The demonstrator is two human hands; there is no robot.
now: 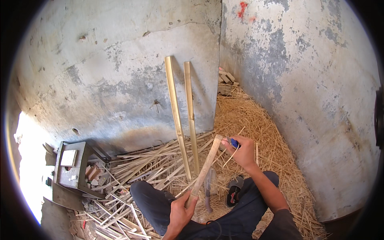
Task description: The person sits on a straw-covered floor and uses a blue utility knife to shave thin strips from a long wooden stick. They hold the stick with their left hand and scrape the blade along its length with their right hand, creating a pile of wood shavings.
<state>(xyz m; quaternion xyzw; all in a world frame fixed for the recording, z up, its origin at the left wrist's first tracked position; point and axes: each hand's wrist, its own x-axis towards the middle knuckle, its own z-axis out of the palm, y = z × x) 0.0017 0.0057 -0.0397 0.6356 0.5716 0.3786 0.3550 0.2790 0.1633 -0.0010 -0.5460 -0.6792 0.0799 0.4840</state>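
Note:
My left hand [182, 212] is closed round the lower end of a split bamboo strip [206, 167], which slants up and to the right in front of me. At the strip's upper end, my right hand [244, 153] grips a small blue tool [234, 143]; its working edge is too small to make out. A thin sliver [231, 156] hangs beside my right fingers. Below the strip, between my knees, lies a tool with a brown handle [208, 204] and what looks like a broad grey blade.
Two long bamboo strips [176, 110] lean upright against the grey wall [120, 84]. Loose split strips [148, 160] cover the floor at left, and a heap of fine shavings [256, 116] fills the right. A dark wooden stool-like piece [82, 160] stands at far left.

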